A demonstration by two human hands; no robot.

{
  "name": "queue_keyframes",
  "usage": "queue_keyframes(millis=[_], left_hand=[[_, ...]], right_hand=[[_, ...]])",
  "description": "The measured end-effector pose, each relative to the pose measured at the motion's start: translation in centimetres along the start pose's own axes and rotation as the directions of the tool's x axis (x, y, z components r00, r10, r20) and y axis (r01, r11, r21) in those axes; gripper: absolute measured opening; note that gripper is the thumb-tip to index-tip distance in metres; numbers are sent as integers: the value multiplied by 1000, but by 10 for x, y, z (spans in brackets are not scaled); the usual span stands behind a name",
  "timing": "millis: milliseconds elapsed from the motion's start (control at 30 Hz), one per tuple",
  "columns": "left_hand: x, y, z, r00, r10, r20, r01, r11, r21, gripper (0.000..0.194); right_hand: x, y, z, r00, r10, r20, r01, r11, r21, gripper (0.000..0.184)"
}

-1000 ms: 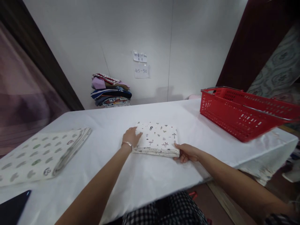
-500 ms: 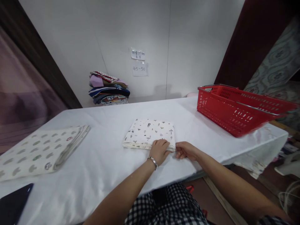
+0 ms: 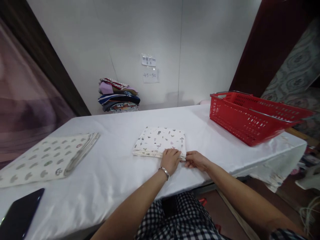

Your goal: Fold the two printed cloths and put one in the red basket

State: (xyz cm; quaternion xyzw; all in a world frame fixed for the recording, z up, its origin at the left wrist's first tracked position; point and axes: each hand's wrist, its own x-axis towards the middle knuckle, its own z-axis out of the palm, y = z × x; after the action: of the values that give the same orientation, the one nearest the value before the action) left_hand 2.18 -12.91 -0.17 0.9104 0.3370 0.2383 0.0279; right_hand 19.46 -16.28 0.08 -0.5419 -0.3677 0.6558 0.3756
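A folded white cloth [image 3: 160, 140] printed with small plants and animals lies in the middle of the table, its layered edge facing me. My left hand [image 3: 171, 160], with a silver bangle at the wrist, is closed over that near edge close to the right corner, fingers on top and thumb at the front. At the same corner, the curled fingers of my right hand [image 3: 197, 160] take hold of the cloth's edge; their tips are partly hidden.
A larger folded cloth [image 3: 47, 156] with mushroom-like prints lies on the left of the white-covered table [image 3: 117, 180]. Near me is a dark flat device [image 3: 21, 213]. A red basket [image 3: 250, 116] stands at the right, and stacked folded fabrics [image 3: 119, 96] sit beyond the far edge.
The view has shifted slightly, bringing more of the dark device into sight. Both hands stay at the cloth's near right corner, with only slight finger movement.
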Motion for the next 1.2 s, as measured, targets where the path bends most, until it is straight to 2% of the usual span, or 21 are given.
queue_keyframes(millis=[100,233,300,400,500,567,633,733,833,900,933,1000,1033,1100,1133,1200], left_hand=[[-1,3,2,1000,-8,23,7,999,44,22],[-1,6,4,999,-15,44,12,997,71,22],[-2,7,3,999,-15,46,12,997,72,21],[-4,6,-2,998,9,57,-11,999,37,23],[-5,-5,-12,1000,-5,30,4,1000,14,30],[-9,-22,-22,995,-95,-13,95,995,39,30],[-17,-44,-32,973,-225,-58,229,969,88,30],[-35,-78,-42,902,-417,-114,431,886,170,38],[-51,-99,-42,839,-536,-93,544,817,190,48],[-57,-103,-38,827,-558,-64,559,807,190,51],[-57,-103,-37,827,-559,-56,559,807,192,51],[-57,-101,-34,825,-563,-52,561,804,198,51],[-56,-100,-34,823,-566,-51,564,802,198,51],[-54,-99,-33,823,-566,-50,564,802,195,52],[-54,-99,-33,823,-566,-50,564,803,194,52],[-54,-101,-34,820,-571,-44,568,802,187,52]], right_hand=[[-4,-1,-2,999,3,39,-3,1000,10,18],[-5,-3,-6,991,65,118,-75,994,83,29],[-3,-2,-5,993,88,76,-92,994,56,33],[1,0,-2,998,66,-15,-67,998,-22,27],[0,1,1,998,44,-38,-46,998,-49,22],[-1,0,2,998,43,-45,-46,997,-55,21],[-3,0,2,997,48,-55,-51,997,-63,21],[-4,0,2,996,62,-62,-68,992,-104,22],[-4,-2,-1,995,68,-71,-83,968,-239,25],[-5,-10,-3,993,51,-104,-93,892,-443,27],[-7,-15,-3,990,0,-141,-82,812,-578,28],[-10,-30,1,955,-221,-197,-43,556,-830,31],[-12,-38,6,912,-364,-188,-22,414,-910,33],[-12,-51,21,811,-580,-83,44,201,-979,40],[-10,-54,30,780,-625,0,108,136,-985,43],[0,-53,47,762,-615,202,277,27,-961,50]])
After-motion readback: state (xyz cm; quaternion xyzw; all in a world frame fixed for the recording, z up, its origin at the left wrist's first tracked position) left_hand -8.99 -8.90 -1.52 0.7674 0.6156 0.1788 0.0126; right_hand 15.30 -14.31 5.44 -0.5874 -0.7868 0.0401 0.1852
